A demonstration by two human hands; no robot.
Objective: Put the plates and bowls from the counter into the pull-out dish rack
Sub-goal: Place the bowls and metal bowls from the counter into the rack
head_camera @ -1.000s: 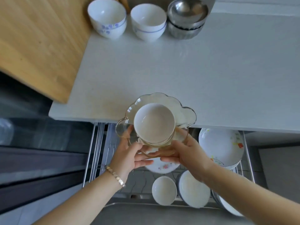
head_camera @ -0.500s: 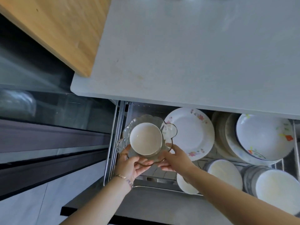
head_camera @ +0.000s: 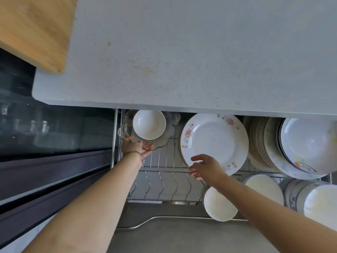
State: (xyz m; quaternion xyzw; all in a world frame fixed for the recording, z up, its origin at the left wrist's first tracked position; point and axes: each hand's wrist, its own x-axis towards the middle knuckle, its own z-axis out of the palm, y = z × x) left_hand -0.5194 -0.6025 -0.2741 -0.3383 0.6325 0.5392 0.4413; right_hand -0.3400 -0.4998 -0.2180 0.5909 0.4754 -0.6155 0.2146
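Right hand has released the glass dish.

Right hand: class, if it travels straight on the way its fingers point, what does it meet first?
Likely the left hand holding the glass dish, across bare rack wires. Depth is unclear: the right hand may brush the floral plate at its rim first.

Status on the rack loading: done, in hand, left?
Done: floral plate, plate stack and bowls sit in the rack. In hand: left hand holds the glass dish, white bowl inside, at the rack's back left; right hand open by the floral plate. Left: release the dish; the counter runs out of view, so the rest is unknown.
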